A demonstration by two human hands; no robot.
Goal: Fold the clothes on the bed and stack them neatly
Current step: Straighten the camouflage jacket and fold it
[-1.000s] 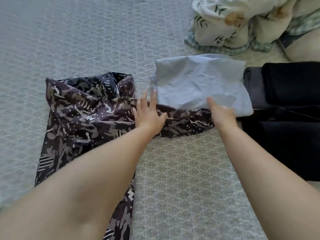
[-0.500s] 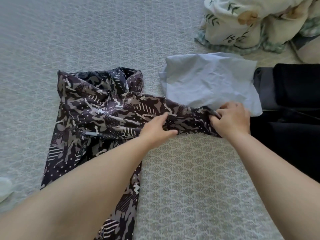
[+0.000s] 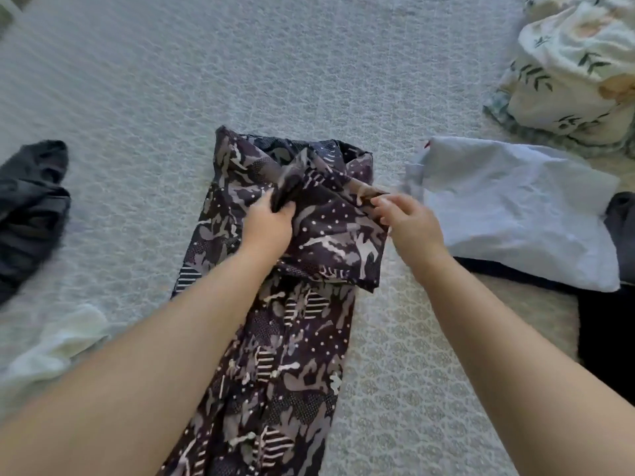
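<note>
A dark camouflage-print garment (image 3: 275, 355) lies lengthwise on the pale patterned bedspread (image 3: 206, 80), running from the middle toward me. One sleeve is folded across its upper part. My left hand (image 3: 268, 223) pinches a bunch of that folded fabric near the collar. My right hand (image 3: 409, 221) grips the sleeve's end at the garment's right edge. A folded light-blue garment (image 3: 515, 214) rests to the right on dark folded clothes (image 3: 604, 338).
A dark grey garment (image 3: 31, 207) lies crumpled at the left edge. A whitish cloth (image 3: 58, 345) sits beside my left forearm. A bundled leaf-print quilt (image 3: 570, 70) fills the far right corner.
Both hands carried the sleeve from the right, by the blue garment, over onto the camouflage garment's body. The view shifted, bringing the grey and whitish cloths into sight at left.
</note>
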